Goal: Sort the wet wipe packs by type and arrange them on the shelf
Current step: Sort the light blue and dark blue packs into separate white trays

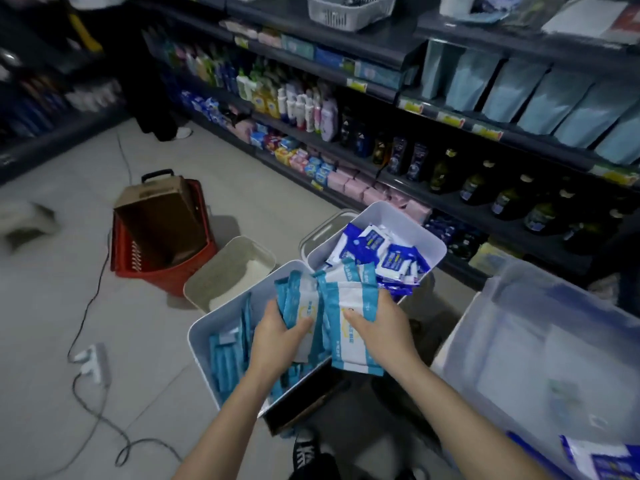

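The person stands in a shop aisle, both bare arms reaching down over 2 white bins. The left hand [277, 337] grips a fanned bunch of light-blue packs [299, 304], with the thumb across their front. The right hand [382, 329] clasps more of the same kind; the frontmost is white-faced with light-blue edges, and its lower edge hangs over the bin's right rim. The 2 bunches touch each other, held just above the near bin [199, 332] — which holds further light-blue packs standing on edge along its left side. Right behind it, the far bin [398, 214] is heaped with dark-blue packs [372, 249].

To the left of the bins sits a beige tub [225, 271], and beside that a red basket [162, 277] with a tilted cardboard box [159, 220] in it. At the right stands a large clear tub [519, 282] — 1 stray pack [602, 459], dark blue and white, shows at its near end. The shelf [450, 202] runs along the right side, stocked with bottles, soaps and pale blue pouches. A power strip [93, 362] and its cable lie on the tiled floor at the left.
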`<state>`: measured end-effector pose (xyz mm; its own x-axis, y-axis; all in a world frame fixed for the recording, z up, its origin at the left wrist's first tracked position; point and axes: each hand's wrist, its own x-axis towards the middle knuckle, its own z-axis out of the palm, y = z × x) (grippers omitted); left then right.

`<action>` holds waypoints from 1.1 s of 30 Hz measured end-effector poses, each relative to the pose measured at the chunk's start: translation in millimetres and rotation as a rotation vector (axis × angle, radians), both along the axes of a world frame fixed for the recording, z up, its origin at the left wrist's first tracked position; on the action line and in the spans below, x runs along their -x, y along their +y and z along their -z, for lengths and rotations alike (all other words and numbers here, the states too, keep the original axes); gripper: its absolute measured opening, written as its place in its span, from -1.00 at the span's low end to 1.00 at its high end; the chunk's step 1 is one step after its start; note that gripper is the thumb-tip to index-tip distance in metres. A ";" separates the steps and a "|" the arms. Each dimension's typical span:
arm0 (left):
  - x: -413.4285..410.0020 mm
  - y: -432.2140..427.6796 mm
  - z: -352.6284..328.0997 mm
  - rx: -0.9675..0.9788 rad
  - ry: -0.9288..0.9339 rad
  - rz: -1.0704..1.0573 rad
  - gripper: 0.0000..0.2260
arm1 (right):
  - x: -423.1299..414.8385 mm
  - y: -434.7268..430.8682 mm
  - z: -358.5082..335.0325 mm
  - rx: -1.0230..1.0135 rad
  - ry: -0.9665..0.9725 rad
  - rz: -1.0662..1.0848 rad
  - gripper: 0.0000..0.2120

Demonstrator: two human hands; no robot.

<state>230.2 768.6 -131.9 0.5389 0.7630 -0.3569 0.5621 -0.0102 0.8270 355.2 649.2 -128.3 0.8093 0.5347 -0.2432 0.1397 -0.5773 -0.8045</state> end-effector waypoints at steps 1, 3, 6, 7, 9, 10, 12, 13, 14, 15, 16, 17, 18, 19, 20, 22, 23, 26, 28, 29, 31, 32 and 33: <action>6.3 8.8 8.1 0.007 0.045 -0.006 -0.70 | 7.0 11.1 12.6 0.031 0.009 -0.016 -0.68; 14.3 23.9 25.9 0.005 0.133 0.004 -0.72 | 17.1 30.0 36.8 0.087 0.047 -0.024 -0.68; 18.1 40.3 50.5 -0.039 0.224 0.069 -0.74 | 25.7 50.6 62.9 0.131 0.109 -0.002 -0.68; 17.4 44.9 57.6 -0.066 0.250 0.097 -0.75 | 26.4 55.8 71.4 0.137 0.122 0.011 -0.69; 14.0 53.0 69.6 -0.129 0.289 0.147 -0.78 | 26.2 65.0 84.3 0.150 0.164 0.040 -0.71; 11.8 56.3 74.4 -0.163 0.305 0.168 -0.79 | 25.4 69.0 91.7 0.159 0.177 0.049 -0.71; 5.8 61.2 83.1 -0.228 0.319 0.202 -0.80 | 22.4 77.1 103.5 0.180 0.163 0.062 -0.70; 2.4 62.7 87.8 -0.260 0.321 0.220 -0.78 | 21.2 81.2 107.0 0.197 0.158 0.070 -0.71; -1.1 63.4 92.3 -0.283 0.320 0.242 -0.76 | 20.5 84.3 109.3 0.219 0.162 0.074 -0.72; -4.0 63.5 94.9 -0.287 0.315 0.268 -0.75 | 20.4 86.8 109.2 0.248 0.166 0.063 -0.73; -6.6 63.2 97.8 -0.270 0.308 0.296 -0.73 | 20.3 88.6 110.1 0.271 0.166 0.034 -0.74; -8.9 62.6 101.2 -0.239 0.302 0.330 -0.69 | 20.0 89.3 111.3 0.292 0.173 -0.003 -0.74; -9.8 61.4 104.1 -0.216 0.298 0.369 -0.66 | 19.8 88.8 112.0 0.302 0.187 -0.031 -0.74; -9.6 59.9 106.1 -0.209 0.292 0.402 -0.61 | 19.4 87.2 112.1 0.304 0.202 -0.051 -0.74; -8.5 58.6 108.0 -0.212 0.285 0.421 -0.58 | 18.9 84.4 111.4 0.304 0.211 -0.061 -0.75; -6.4 56.4 107.0 -0.229 0.269 0.413 -0.53 | 17.8 77.0 106.1 0.300 0.229 -0.055 -0.77; -5.8 55.5 104.2 -0.244 0.260 0.401 -0.51 | 16.8 73.0 102.5 0.289 0.232 -0.045 -0.78; -9.8 51.5 90.0 -0.307 0.214 0.394 -0.52 | 12.1 57.5 85.5 0.249 0.218 -0.015 -0.71; -16.6 44.3 76.0 -0.336 0.174 0.423 -0.52 | 8.3 42.7 67.7 0.225 0.193 0.009 -0.73; -21.1 38.8 68.0 -0.346 0.155 0.442 -0.52 | 6.0 33.8 58.9 0.198 0.172 0.032 -0.74; -32.7 24.5 52.5 -0.370 0.107 0.487 -0.56 | 1.6 12.5 39.6 0.146 0.122 0.086 -0.79; -39.2 15.7 44.4 -0.378 0.078 0.510 -0.59 | 0.0 0.7 29.7 0.126 0.098 0.110 -0.81; -46.6 5.5 36.4 -0.385 0.045 0.536 -0.61 | -2.3 -12.9 19.9 0.101 0.080 0.136 -0.82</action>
<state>276.8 774.1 -168.3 0.8702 0.4713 -0.1436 0.4315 -0.5883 0.6840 357.5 636.3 -148.2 0.8480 0.3918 -0.3568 -0.0073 -0.6646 -0.7472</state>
